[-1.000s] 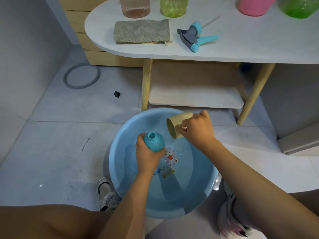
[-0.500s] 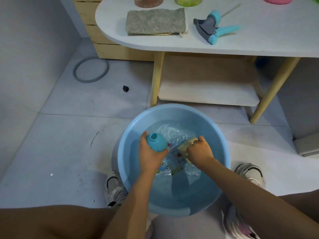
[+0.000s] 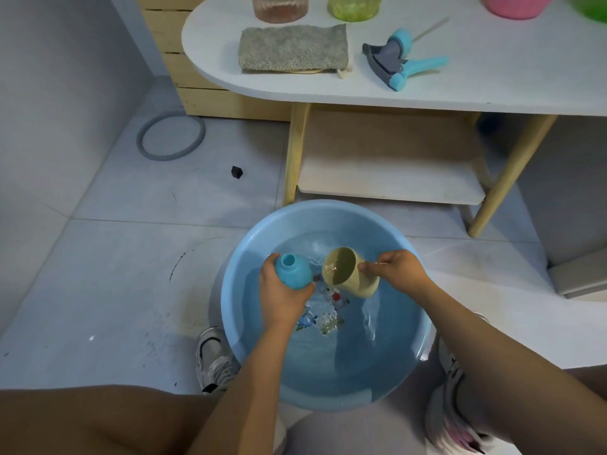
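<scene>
Lower centre of frame, over the pale blue basin (image 3: 323, 208) of water. Your left hand (image 3: 282, 297) is wrapped round the body of the blue bottle (image 3: 292, 270), with the neck bare and the open mouth tilted up and to the left. Just right of it is the beige cup (image 3: 348, 272), part full and tipped mouth-first toward the bottle, near it but apart. Your right hand (image 3: 397, 269) grasps the cup at its base end, fingers curled.

To pour well:
- stand the bottle straighter
- set the cup's lip right over the opening
- tip slowly for a thin stream
- stay above the basin so spills drop back

Bottle: smooth plastic, round shoulders, narrow neck. Cup: smooth, tapered, with a mouth far wider than that neck, so it will likely slop. Wet plastic may slip
</scene>
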`<state>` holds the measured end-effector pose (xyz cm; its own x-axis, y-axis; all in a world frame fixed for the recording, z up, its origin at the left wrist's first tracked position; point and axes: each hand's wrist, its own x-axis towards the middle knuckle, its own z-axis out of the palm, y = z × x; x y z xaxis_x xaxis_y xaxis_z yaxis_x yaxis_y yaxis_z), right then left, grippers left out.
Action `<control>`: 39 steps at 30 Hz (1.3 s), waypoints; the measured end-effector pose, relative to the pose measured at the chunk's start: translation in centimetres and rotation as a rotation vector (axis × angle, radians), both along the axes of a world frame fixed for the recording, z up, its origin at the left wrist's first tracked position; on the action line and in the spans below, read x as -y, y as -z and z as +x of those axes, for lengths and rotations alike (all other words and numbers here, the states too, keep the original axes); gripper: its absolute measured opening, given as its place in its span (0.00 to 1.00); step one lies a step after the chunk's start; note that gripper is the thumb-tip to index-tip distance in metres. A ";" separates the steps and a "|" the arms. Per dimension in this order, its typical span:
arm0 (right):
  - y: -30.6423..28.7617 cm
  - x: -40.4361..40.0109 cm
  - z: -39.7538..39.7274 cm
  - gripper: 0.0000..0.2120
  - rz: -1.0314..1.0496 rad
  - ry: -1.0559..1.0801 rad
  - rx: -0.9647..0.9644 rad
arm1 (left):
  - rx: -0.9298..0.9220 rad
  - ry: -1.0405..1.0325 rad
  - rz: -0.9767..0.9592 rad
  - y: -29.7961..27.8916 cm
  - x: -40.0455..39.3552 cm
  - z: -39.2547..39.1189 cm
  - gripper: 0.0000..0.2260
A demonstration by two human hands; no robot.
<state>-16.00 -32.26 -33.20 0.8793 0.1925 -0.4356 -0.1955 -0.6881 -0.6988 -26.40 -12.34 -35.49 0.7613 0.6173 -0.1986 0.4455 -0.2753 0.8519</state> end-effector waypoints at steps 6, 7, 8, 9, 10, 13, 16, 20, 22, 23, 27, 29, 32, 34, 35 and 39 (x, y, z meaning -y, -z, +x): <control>-2.9 0.7 0.8 0.27 0.161 0.074 0.035 | -0.008 0.058 0.023 -0.1 0.6 0.1 0.36; -3.4 0.6 0.9 0.28 0.171 0.069 0.045 | -0.008 0.067 0.023 -0.1 0.8 0.1 0.36; -3.9 0.5 1.0 0.28 0.169 0.056 0.059 | -0.007 0.076 0.024 -0.1 0.9 0.1 0.36; -4.5 0.3 1.0 0.28 0.156 0.038 0.078 | -0.006 0.081 0.022 -0.1 1.0 0.1 0.35; -5.0 0.1 1.1 0.28 0.140 0.019 0.105 | -0.007 0.080 0.020 -0.1 1.1 0.1 0.35; -6.3 -0.6 1.1 0.28 0.119 -0.045 0.201 | -0.008 0.076 0.019 -0.1 1.3 0.3 0.35; -7.4 -1.5 1.0 0.25 0.107 -0.132 0.281 | -0.005 0.084 0.019 -0.1 1.4 0.5 0.36; -8.3 -2.3 0.8 0.25 0.083 -0.180 0.377 | 0.000 0.093 0.020 -0.1 1.6 0.8 0.35; -8.7 -2.6 0.7 0.25 0.067 -0.210 0.421 | 0.005 0.105 0.019 0.0 1.7 0.9 0.35; -8.8 -2.7 0.6 0.25 0.057 -0.227 0.450 | 0.006 0.109 0.018 0.0 1.7 0.9 0.35; -9.5 -3.1 0.3 0.25 0.006 -0.308 0.579 | 0.007 0.110 0.013 0.0 1.8 1.0 0.35; -9.9 -3.2 0.2 0.26 -0.029 -0.358 0.616 | 0.003 0.115 0.017 0.0 1.8 1.0 0.35; -10.3 -3.4 0.2 0.26 -0.064 -0.391 0.646 | 0.003 0.114 0.026 0.0 1.7 1.0 0.35; -10.5 -3.5 0.4 0.24 -0.080 -0.406 0.670 | -0.008 0.112 0.031 0.0 1.7 1.1 0.36; -10.6 -3.5 0.4 0.23 -0.084 -0.409 0.686 | -0.011 0.110 0.029 0.0 1.6 1.1 0.36; -11.0 -3.5 0.5 0.21 -0.109 -0.421 0.778 | -0.021 0.112 0.039 0.0 1.6 1.1 0.36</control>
